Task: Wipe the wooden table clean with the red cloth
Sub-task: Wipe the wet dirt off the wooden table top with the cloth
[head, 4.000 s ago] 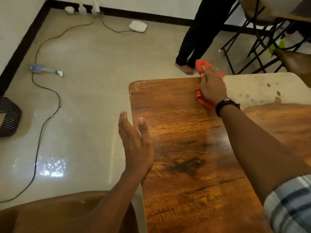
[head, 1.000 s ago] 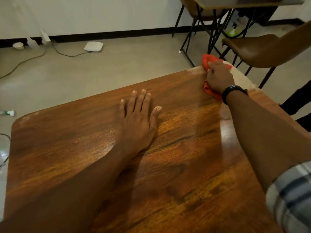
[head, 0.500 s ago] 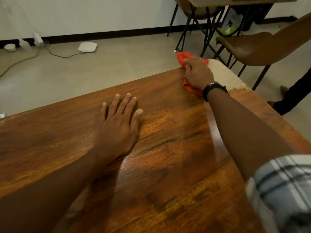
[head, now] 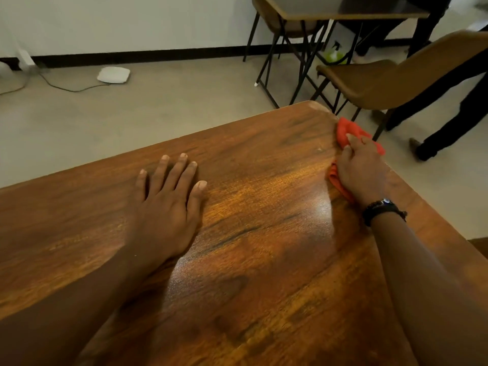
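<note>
The wooden table (head: 264,233) fills the lower part of the view, glossy brown with dark grain. My right hand (head: 361,170), with a black watch on the wrist, presses the red cloth (head: 346,129) flat against the table's right edge, just below the far right corner. The cloth sticks out ahead of my fingers and under my palm. My left hand (head: 166,204) lies flat on the table's middle, palm down, fingers spread, holding nothing.
A brown chair (head: 383,75) stands just past the far right corner, with black metal table legs (head: 298,56) behind it. A person's dark-trousered legs (head: 443,112) stand at the right. A white device (head: 114,74) and cable lie on the floor by the wall.
My right hand has swept the red cloth to the right, across the pale dusty patch at the far corner to the right edge; that patch no longer shows. My left hand stays flat.
</note>
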`<state>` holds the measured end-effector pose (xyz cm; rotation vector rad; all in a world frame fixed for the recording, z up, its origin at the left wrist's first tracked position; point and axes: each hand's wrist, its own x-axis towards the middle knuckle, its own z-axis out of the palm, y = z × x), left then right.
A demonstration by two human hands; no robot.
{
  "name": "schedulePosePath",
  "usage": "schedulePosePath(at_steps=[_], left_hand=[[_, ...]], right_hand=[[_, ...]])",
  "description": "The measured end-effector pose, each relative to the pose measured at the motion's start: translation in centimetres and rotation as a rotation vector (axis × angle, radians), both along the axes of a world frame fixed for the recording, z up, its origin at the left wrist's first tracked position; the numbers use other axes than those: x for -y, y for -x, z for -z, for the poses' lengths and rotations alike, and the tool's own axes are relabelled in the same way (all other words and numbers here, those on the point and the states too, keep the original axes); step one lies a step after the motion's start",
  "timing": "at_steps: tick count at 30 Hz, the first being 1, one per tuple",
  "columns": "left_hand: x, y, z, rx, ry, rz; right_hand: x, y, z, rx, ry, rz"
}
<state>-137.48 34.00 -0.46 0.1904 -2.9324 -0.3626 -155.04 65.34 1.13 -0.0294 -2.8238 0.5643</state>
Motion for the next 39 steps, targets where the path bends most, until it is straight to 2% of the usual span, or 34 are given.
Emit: schedulePosePath(at_steps=[5,10,14,17,19,22,25,32,39], left_hand=[[-0.3,-0.4,0.5,-0.012,-0.002,-0.001],[0.0,0.0,0.8,-0.028,-0.029,0.009],[0.1,0.0,0.5,-0.008,-0.031,0.013],[-0.1,0.1,0.0,0.001,-0.026,0.009],[-0.3,0.2,-0.2,0.006,-0.044,0.015],[-0.7,0.3,-0.2,0.001,-0.046,0.011],[-0.2,0.5,-0.1,-0.002,-0.053,0.015],[-0.4,0.4,-0.6,-0.025,-0.084,0.027],[-0.1,0.1,-0.9,-0.07,-0.022,0.17]], right_hand=[[1.7,4.7,-1.4,0.072,-0.045,-0.037],[7.4,10.2,-2.4,0.166,0.013,-0.136],[9.3,6.9,-1.7,0.171,0.065,-0.294],[6.8,2.1,-0.8,0.122,0.041,-0.363],[2.5,-0.1,-0.5,0.07,0.042,-0.275],[-3.5,-1.2,-0.6,0.051,0.065,0.02],[-2.5,0.0,-0.9,0.072,0.049,0.106],[8.8,0.1,-1.0,0.125,-0.007,-0.272],[13.8,-10.6,-0.2,0.118,0.032,-0.576]])
